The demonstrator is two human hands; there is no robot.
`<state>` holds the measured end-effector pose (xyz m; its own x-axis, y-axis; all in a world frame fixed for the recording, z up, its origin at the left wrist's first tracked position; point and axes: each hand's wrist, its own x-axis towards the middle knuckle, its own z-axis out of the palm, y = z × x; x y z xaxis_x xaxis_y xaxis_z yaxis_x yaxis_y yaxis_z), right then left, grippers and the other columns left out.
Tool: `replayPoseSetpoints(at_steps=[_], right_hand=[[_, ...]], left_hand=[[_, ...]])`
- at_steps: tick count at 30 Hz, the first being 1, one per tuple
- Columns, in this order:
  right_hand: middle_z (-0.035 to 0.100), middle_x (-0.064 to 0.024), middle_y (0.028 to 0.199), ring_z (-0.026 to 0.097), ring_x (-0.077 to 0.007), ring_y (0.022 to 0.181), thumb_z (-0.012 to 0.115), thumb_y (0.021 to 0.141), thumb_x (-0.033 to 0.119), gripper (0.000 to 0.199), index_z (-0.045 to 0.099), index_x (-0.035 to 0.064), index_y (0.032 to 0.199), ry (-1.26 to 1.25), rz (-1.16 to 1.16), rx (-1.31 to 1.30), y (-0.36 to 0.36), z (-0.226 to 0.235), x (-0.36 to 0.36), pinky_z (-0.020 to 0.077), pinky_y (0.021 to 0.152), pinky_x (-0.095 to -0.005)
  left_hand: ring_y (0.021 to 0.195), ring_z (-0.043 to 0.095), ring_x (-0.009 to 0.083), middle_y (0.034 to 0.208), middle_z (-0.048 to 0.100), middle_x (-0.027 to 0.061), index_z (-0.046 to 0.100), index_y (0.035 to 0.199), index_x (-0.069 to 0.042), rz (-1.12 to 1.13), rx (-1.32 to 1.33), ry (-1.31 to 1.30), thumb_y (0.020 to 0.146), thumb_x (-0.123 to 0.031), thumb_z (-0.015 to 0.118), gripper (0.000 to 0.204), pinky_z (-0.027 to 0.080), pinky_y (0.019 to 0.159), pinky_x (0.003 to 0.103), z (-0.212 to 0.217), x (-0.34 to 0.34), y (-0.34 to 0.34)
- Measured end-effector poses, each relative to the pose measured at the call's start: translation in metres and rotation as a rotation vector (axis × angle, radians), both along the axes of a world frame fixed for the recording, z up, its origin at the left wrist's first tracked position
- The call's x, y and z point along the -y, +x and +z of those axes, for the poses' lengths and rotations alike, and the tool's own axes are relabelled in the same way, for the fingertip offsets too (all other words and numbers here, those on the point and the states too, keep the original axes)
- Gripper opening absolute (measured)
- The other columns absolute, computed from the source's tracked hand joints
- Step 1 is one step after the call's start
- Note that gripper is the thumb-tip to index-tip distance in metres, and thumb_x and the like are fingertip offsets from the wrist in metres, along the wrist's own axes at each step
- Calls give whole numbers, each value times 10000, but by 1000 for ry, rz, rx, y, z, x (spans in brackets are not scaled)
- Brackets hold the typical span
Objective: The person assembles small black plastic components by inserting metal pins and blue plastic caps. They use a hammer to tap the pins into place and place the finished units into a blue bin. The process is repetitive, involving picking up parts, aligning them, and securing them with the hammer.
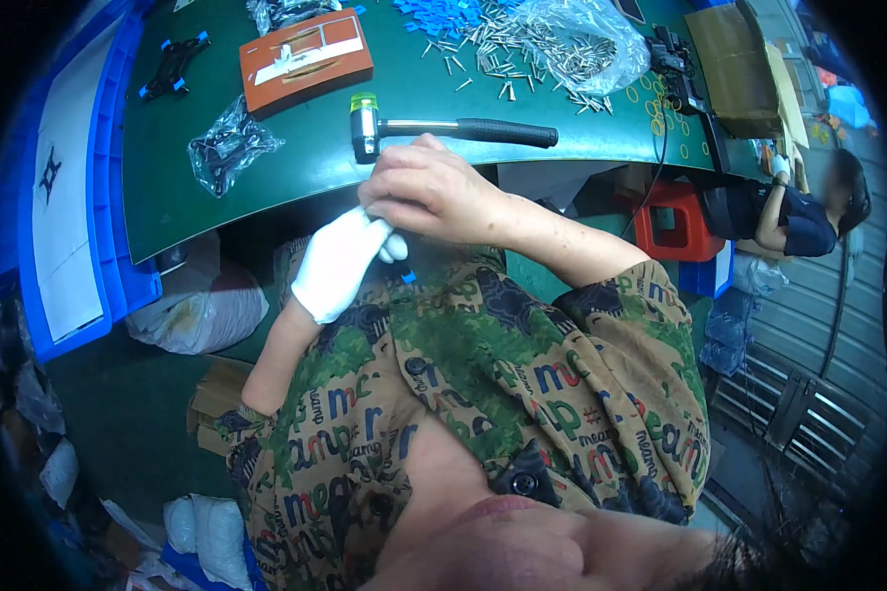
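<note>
My left hand point(340, 261), in a white glove, is closed just in front of the table edge. Below its fingers shows a dark piece with a blue tip point(408, 279), mostly hidden by the glove and shadow. My bare right hand point(426, 189) meets the left one, its fingers bent and pressed together at the left fingertips. Whatever lies between those fingers is hidden. Just beyond my right hand, a hammer point(508, 132) lies on the green table point(315, 158), with a black grip and a yellow-green face on its head.
A reddish-brown box point(310, 71), a bagged black part point(229, 148) and a black X-shaped part with blue tips point(174, 67) lie left. Loose screws point(498, 64), a plastic bag of screws point(586, 54) and blue pieces point(442, 15) lie beyond. A co-worker point(798, 212) is at right, near a red stool point(675, 225).
</note>
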<state>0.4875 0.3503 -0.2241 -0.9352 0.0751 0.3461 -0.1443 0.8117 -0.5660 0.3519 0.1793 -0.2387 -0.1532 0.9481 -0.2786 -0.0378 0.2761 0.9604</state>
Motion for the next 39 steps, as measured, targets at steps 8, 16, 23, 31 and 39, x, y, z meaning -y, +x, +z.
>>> replayPoseSetpoints(at_steps=[8, 16, 23, 31, 39], right_hand=[[659, -7, 994, 645, -195, 929, 703, 919, 168, 275, 691, 131, 1191, 54, 89, -89, 1, -10, -2, 444, 828, -373], [615, 20, 881, 632, -168, 840, 766, 856, 152, 252, 696, 146, 1098, 163, 86, -195, 4, -28, 8, 462, 829, -369], [626, 17, 869, 637, -171, 840, 724, 883, 174, 200, 712, 144, 1081, 80, 9, -164, 8, -43, 24, 461, 807, -357], [656, -7, 871, 658, -193, 817, 741, 868, 103, 223, 690, 109, 1085, 47, 55, -171, 8, -43, 26, 472, 731, -352], [675, -44, 923, 674, -263, 849, 699, 903, 188, 199, 694, 146, 1097, 370, -293, -112, 1, 17, -69, 506, 739, -402]], left_hand=[[766, 648, 152, 850, 687, 48, 694, 1123, -15, -198, -163, -41, 1076, -241, 501, 301, 531, 738, 307, 10, 12, -21], [766, 675, 138, 868, 725, 66, 707, 1153, -18, -229, -120, 2, 1069, -190, 515, 271, 545, 722, 292, 6, 21, -16], [742, 681, 156, 898, 725, 73, 703, 1156, -28, -230, -424, 187, 1036, -143, 541, 233, 548, 700, 278, -6, 31, -12], [773, 699, 231, 983, 730, 100, 709, 1168, -41, -169, -698, 449, 949, -69, 612, 241, 567, 718, 321, -33, 40, -10], [774, 693, 193, 924, 728, 103, 729, 1100, 1, -109, -377, 225, 1028, -126, 582, 207, 548, 719, 298, -21, 34, -6]])
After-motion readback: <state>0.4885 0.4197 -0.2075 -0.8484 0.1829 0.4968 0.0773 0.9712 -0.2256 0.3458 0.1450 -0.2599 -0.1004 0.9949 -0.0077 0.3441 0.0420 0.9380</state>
